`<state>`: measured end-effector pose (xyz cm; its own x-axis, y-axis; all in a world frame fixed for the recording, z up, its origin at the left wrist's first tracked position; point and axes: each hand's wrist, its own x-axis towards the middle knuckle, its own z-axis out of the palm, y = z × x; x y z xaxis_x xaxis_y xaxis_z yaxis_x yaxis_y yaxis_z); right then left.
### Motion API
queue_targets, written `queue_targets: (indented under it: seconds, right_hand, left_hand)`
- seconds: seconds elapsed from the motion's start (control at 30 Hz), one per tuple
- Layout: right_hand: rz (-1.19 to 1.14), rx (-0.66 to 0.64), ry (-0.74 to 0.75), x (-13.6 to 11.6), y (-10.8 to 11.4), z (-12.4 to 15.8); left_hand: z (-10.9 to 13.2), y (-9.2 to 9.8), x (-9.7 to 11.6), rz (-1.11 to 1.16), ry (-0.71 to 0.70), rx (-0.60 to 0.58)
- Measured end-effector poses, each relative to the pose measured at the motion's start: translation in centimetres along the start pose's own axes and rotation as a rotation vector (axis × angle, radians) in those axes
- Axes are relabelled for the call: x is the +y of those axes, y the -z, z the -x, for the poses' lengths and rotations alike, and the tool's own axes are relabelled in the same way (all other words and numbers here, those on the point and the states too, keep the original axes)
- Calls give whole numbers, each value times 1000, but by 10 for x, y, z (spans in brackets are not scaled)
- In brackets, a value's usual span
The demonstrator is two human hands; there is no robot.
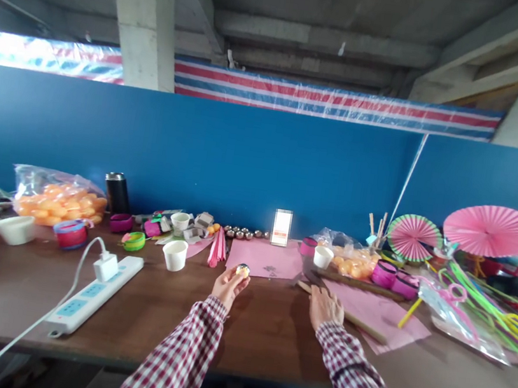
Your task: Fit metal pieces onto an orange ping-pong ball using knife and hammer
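My left hand is raised over the brown table, fingers pinched on a small round pale-yellow ball with a dark spot. It hovers at the near edge of a pink paper sheet. My right hand rests on the table, fingers curled over the end of a long wooden stick that lies across another pink sheet. A dark tool sits just beyond its fingertips. Both sleeves are red-and-white checked.
A white power strip with a plug lies at left. White cups, a bag of orange balls, ribbon rolls, a black flask, pink paper fans and coloured straws line the back. A blue partition stands behind.
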<state>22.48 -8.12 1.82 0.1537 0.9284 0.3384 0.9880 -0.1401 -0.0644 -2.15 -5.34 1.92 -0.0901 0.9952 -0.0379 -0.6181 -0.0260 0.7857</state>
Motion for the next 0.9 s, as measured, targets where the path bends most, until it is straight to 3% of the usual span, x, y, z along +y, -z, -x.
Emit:
queue_targets:
  seconds: [0.4, 0.67, 0.9]
  right_hand:
    - [20, -138, 54, 28, 10, -9]
    - [-77, -154, 108, 16, 23, -2]
    - [-238, -75, 124, 4, 33, 1]
  left_hand:
    - [1, 1, -1, -17, 3, -16]
    - [1, 0, -2, -25, 1, -55]
    - [0, 2, -3, -30, -17, -61]
